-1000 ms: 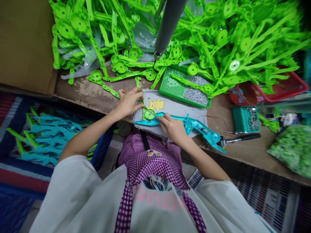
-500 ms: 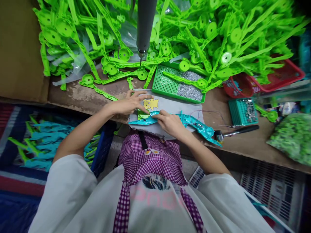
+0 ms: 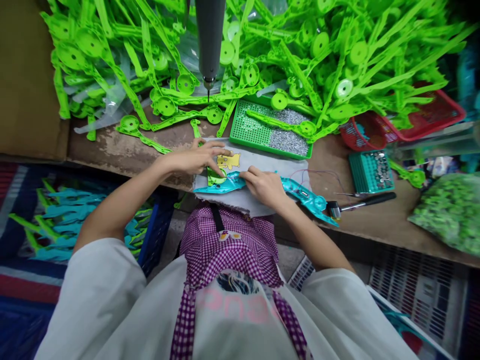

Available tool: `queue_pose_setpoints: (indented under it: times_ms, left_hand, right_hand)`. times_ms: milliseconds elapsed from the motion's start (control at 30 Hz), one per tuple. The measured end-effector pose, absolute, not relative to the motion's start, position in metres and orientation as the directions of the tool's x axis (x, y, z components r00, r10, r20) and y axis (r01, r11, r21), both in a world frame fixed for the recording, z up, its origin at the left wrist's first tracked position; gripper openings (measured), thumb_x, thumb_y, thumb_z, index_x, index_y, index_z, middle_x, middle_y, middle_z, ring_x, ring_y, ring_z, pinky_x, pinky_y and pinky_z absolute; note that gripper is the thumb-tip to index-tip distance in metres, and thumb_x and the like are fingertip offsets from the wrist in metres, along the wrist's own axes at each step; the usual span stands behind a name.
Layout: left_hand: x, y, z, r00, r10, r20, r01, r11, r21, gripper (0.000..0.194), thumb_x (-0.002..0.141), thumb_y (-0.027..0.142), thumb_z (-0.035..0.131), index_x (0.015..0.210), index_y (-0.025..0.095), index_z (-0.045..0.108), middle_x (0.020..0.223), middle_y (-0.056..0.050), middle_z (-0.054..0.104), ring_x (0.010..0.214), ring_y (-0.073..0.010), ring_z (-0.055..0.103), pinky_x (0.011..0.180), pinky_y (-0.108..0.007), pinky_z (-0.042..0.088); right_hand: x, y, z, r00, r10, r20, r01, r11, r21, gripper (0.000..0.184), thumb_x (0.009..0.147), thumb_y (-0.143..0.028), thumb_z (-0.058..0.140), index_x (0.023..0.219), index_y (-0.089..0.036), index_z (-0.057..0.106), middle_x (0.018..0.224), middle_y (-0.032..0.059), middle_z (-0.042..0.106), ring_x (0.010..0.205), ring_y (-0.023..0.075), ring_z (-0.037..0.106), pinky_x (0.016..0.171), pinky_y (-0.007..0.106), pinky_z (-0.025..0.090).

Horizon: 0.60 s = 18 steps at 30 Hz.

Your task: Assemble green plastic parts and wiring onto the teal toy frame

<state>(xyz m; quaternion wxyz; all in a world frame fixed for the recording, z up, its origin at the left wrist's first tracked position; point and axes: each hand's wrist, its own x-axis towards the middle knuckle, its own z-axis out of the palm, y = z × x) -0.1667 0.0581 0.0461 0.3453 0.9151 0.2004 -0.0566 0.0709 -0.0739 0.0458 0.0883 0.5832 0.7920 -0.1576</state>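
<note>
A teal plastic toy body (image 3: 300,192) lies across a grey cloth (image 3: 277,165) with a yellow cartoon print at the bench's front edge. My left hand (image 3: 195,157) lies over a green disc part (image 3: 216,176) set into the teal body's left end, fingers bent and pressing it. My right hand (image 3: 264,187) rests on the teal body's middle, fingers curled down on it.
A grey electric screwdriver (image 3: 208,40) hangs above the bench. A big heap of green plastic arms (image 3: 300,50) fills the back. A green screw tray (image 3: 270,132), a teal parts box (image 3: 369,170), red baskets (image 3: 423,120) and a small hammer (image 3: 360,202) lie right. A crate of teal parts (image 3: 63,220) is at lower left.
The view has shifted, so everything sits further left in frame. My left hand's fingers have slid right over the green disc; my right hand stays on the teal body.
</note>
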Motion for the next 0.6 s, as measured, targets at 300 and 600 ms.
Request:
queue_pose_setpoints:
  times_ms: [300, 600]
  left_hand:
    - [-0.172, 0.065, 0.040, 0.956, 0.193, -0.220, 0.285, -0.784, 0.551, 0.064, 0.072, -0.001, 0.055, 0.118, 0.038, 0.075, 0.157, 0.001, 0.049, 0.151, -0.0292, 0.027, 0.120, -0.054, 0.020]
    - [-0.173, 0.065, 0.039, 0.964, 0.165, -0.207, 0.250, -0.823, 0.509, 0.062, 0.074, 0.001, 0.059, 0.123, 0.036, 0.073, 0.157, -0.001, 0.048, 0.150, -0.0301, 0.029, 0.119, -0.056, 0.022]
  right_hand:
    - [0.088, -0.070, 0.040, -0.410, 0.893, -0.189, 0.906, 0.373, -0.202, 0.040, 0.105, -0.029, 0.032, 0.127, -0.024, 0.065, 0.103, 0.0074, 0.070, 0.069, 0.0155, 0.054, 0.059, 0.032, 0.023]
    - [0.094, -0.064, 0.028, -0.534, 0.827, -0.176, 0.842, 0.499, -0.207, 0.037, 0.103, -0.022, 0.036, 0.119, -0.025, 0.069, 0.094, 0.0068, 0.069, 0.070, 0.0158, 0.051, 0.065, 0.033, 0.027]
